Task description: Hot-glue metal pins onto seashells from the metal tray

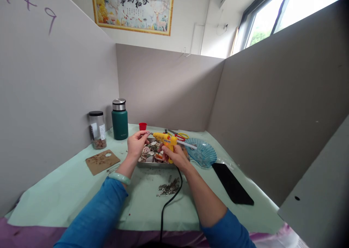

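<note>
My right hand [176, 154] is wrapped round the handle of a yellow glue gun [165, 139], whose nozzle points left. A clear glue stick [188, 144] sticks out of its back, and a black cord [166, 204] hangs from it. The fingers of my left hand [137, 142] are pinched at the nozzle tip on something small that I cannot make out. Below both hands stands a metal tray [155, 165] filled with shells. A pile of small metal clips [169, 188] lies on the green cloth in front of the tray.
At the left are a brown cardboard piece [102, 162], a jar [97, 130] and a green flask [120, 121]. Behind the tray are a red cup [142, 126] and scissors [181, 135]. To the right lie a blue shell-shaped dish [203, 153] and a black slab [233, 184].
</note>
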